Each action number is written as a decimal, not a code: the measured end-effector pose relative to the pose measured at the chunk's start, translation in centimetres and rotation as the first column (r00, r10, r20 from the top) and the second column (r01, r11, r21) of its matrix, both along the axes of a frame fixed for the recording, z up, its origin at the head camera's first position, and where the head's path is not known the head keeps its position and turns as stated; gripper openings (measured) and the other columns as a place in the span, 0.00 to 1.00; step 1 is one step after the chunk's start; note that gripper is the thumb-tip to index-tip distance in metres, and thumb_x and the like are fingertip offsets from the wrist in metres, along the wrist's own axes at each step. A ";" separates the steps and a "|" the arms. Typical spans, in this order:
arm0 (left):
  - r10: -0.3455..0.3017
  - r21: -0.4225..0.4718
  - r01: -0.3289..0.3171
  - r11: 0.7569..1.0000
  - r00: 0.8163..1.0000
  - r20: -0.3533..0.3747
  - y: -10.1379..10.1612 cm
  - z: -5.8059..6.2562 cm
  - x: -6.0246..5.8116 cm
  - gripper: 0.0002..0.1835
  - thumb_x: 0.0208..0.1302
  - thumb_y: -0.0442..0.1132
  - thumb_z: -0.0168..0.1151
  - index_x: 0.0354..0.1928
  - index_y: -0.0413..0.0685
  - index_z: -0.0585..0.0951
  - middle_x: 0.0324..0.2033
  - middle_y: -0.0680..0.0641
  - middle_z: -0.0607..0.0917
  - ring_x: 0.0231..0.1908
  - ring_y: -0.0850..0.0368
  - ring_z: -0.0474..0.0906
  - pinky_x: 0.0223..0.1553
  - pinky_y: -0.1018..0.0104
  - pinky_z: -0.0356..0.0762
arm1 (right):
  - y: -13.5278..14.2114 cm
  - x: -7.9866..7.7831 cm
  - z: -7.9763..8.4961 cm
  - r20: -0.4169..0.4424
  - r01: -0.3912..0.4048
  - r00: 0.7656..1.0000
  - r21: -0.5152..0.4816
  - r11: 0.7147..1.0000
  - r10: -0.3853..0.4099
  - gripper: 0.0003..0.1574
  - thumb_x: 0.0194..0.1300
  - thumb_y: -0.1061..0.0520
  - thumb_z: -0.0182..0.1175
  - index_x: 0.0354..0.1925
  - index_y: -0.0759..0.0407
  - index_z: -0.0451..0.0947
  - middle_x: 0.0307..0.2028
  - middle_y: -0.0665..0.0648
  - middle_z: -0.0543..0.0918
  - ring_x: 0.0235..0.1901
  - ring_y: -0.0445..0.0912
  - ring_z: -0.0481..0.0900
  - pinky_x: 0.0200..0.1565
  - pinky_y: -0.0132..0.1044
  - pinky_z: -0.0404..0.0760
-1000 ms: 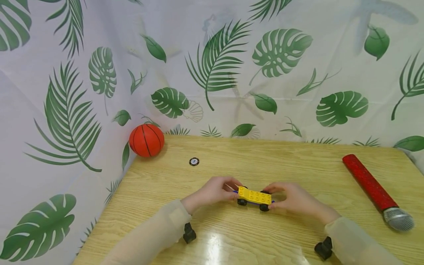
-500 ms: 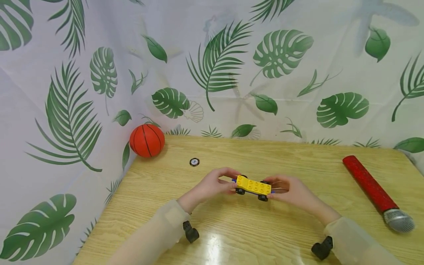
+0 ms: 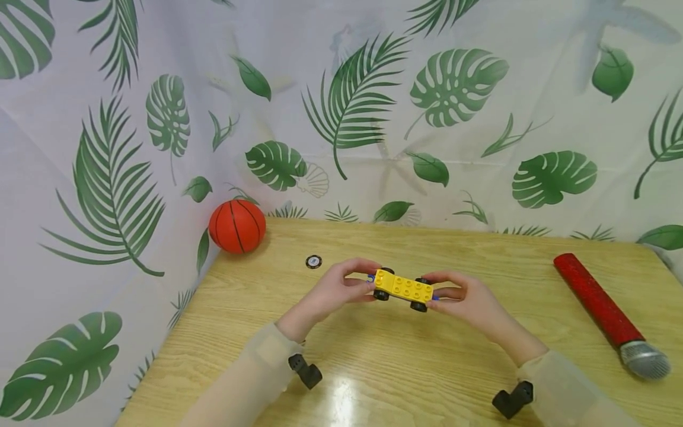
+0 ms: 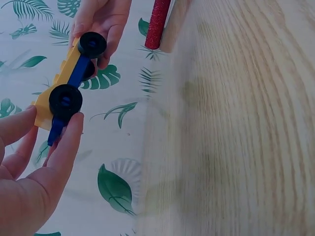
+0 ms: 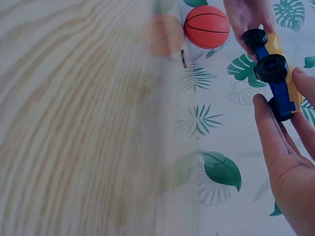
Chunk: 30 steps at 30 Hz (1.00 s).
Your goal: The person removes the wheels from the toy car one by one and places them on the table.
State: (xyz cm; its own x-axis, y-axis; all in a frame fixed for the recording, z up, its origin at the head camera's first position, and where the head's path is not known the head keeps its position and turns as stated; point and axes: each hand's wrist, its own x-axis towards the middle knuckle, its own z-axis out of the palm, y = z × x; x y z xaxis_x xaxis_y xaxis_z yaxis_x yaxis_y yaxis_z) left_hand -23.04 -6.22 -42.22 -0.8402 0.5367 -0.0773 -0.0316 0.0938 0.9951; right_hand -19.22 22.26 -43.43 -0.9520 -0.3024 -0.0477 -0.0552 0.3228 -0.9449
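Observation:
A toy car point(image 3: 405, 287) with a yellow studded top, a blue base and black wheels is held up over the table between both hands. My left hand point(image 3: 335, 289) pinches its left end, where a small blue hook sticks out. At the other end, my right hand point(image 3: 469, 299) grips it between thumb and fingers beside the rear wheels. Seen from the left wrist, the car point(image 4: 73, 81) shows its blue underside, well clear of the wood. In the right wrist view, the fingers point(image 5: 269, 130) lie along the car's near end.
An orange-red toy basketball point(image 3: 237, 226) sits at the table's back left corner. Near it lies a black and white poker chip point(image 3: 313, 261). A red microphone point(image 3: 600, 299) with a silver head lies on the right. A leaf-printed cloth point(image 3: 373, 196) hangs behind the table point(image 3: 405, 367).
Both hands have raised the toy car and shifted it slightly left, keeping their hold on its two ends. The ball, chip and microphone stay in place.

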 end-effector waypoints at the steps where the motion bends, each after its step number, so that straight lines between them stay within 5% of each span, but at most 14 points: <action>1: 0.006 0.005 -0.006 1.000 1.000 0.002 0.0 0.1 0.0 0.21 0.69 0.28 0.59 0.63 0.43 0.75 0.61 0.40 0.76 0.54 0.47 0.82 0.51 0.56 0.84 | -0.1 0.0 0.1 0.003 0.005 1.000 -0.007 1.000 -0.005 0.34 0.62 0.54 0.69 0.64 0.60 0.73 0.64 0.68 0.73 0.48 0.38 0.84 0.46 0.34 0.86; 13: 0.085 0.041 -0.085 0.996 0.996 0.006 0.2 0.0 -0.2 0.27 0.68 0.29 0.61 0.68 0.45 0.71 0.62 0.39 0.75 0.54 0.48 0.82 0.50 0.58 0.85 | -0.9 0.1 0.6 -0.015 0.078 0.997 -0.063 0.995 -0.080 0.35 0.63 0.57 0.68 0.66 0.64 0.71 0.64 0.70 0.74 0.46 0.33 0.82 0.46 0.30 0.84; 23: 0.148 0.171 -0.156 0.973 0.987 0.059 0.4 -0.3 0.3 0.21 0.69 0.28 0.59 0.63 0.40 0.76 0.61 0.39 0.77 0.53 0.50 0.82 0.52 0.58 0.83 | -1.2 0.2 0.8 -0.002 0.103 0.995 -0.075 0.992 -0.103 0.36 0.63 0.57 0.69 0.66 0.64 0.70 0.65 0.68 0.71 0.46 0.33 0.82 0.47 0.29 0.84; 30: 0.121 0.246 -0.132 0.960 0.991 0.061 0.6 -0.3 0.4 0.22 0.71 0.30 0.56 0.66 0.41 0.74 0.61 0.38 0.76 0.53 0.52 0.81 0.54 0.52 0.82 | -1.5 0.3 0.7 -0.006 0.108 0.994 -0.158 0.981 -0.111 0.36 0.62 0.59 0.69 0.65 0.65 0.70 0.58 0.49 0.77 0.46 0.36 0.83 0.46 0.29 0.84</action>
